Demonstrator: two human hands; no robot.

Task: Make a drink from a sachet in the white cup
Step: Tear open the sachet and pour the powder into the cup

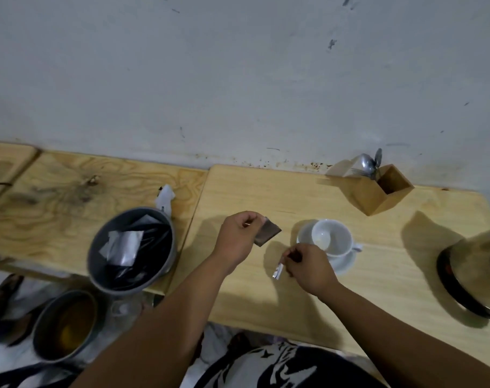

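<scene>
The left hand (238,236) pinches a small dark sachet (267,231) by its upper edge, fingers closed on it, holding it above the tabletop (252,289) just left of the white cup (332,236). The right hand (308,266) is closed in a pinch on a thin silvery strip (277,271), which looks like the torn-off top of the sachet, held low in front of the cup. The cup stands on a white saucer (347,263); it looks empty, so the powder is probably not yet poured. The risk from here is spilling: the opened sachet hangs beside the cup, not over it, and tipping it before its mouth is above the rim would scatter powder on the wood. The right hand is close to the saucer, so a careless swing could knock the cup. Left of the hands a grey bin (132,250) holding wrappers sits near the front edge of the neighbouring board, a handy place for the strip. To the right a kettle (473,270) stands well apart from the cup, and a wooden cutlery box (381,191) with spoons sits by the wall. The bare wood between cup and front edge gives free room for moving.
</scene>
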